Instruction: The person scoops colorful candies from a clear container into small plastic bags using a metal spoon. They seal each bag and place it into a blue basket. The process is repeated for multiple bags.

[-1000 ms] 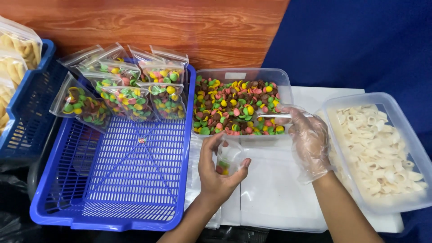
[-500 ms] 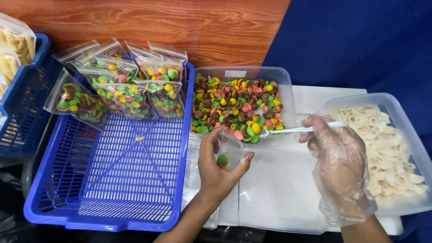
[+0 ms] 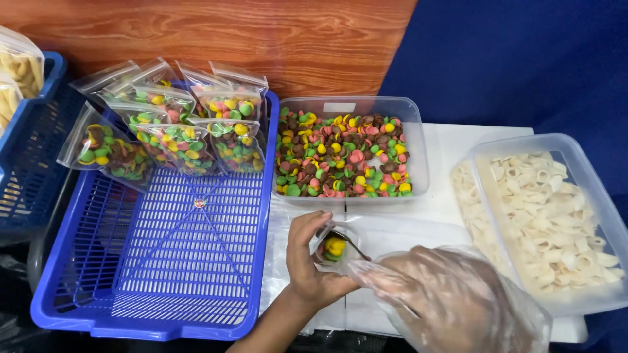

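My bare left hand holds a small clear plastic bag open, with a few yellow, green and pink candies inside. My right hand, in a loose clear plastic glove, grips a metal spoon whose tip is in the bag's mouth. Just beyond the bag stands a clear tub of mixed coloured candies.
A blue plastic basket at left holds several filled candy bags at its far end. A clear tub of pale ring-shaped crackers stands at right. A second blue crate with cracker bags is at far left. A wooden wall is behind.
My right hand lifted the spoon from the candy tub, drew it toward me and brought it to the bag's mouth. My left hand kept the bag in place.
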